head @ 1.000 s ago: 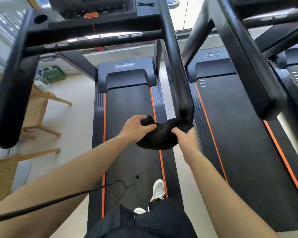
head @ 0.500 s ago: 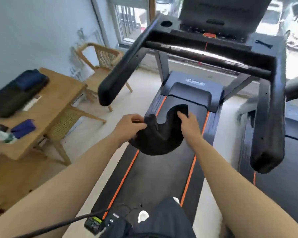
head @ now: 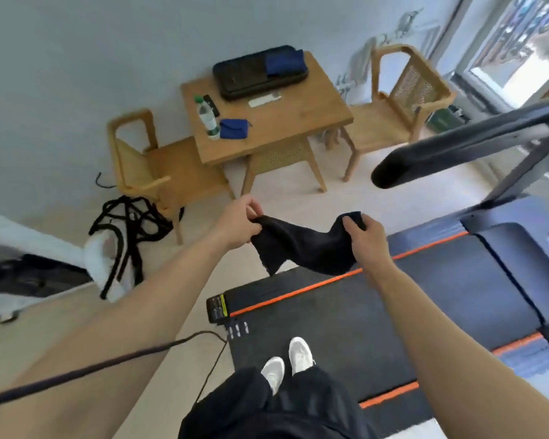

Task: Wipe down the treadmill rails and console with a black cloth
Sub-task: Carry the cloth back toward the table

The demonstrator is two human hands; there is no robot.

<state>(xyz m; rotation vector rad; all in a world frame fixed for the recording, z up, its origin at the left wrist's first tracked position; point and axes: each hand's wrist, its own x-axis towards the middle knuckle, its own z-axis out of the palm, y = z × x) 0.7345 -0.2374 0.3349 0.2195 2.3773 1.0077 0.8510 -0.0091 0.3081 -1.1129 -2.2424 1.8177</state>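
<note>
Standing on the treadmill belt (head: 346, 327) in white sneakers (head: 287, 362), orange stripes running along both edges of it. Both arms are out front with the black cloth (head: 301, 245) strung between them in mid-air above the belt's edge: left hand (head: 238, 221) is pinching one bunched corner, right hand (head: 366, 237) is clamped on the other end, thumb on top. The cloth is soft, dark and matte, sagging in the middle with a loose flap hanging down. One handrail (head: 457, 150) pokes in from the right, not touching the cloth. Further back on the pale floor is a wooden table (head: 282, 128) with a black case (head: 254, 74), a water bottle (head: 207, 117) and a blue pouch (head: 233, 128), wooden chairs either side.
</note>
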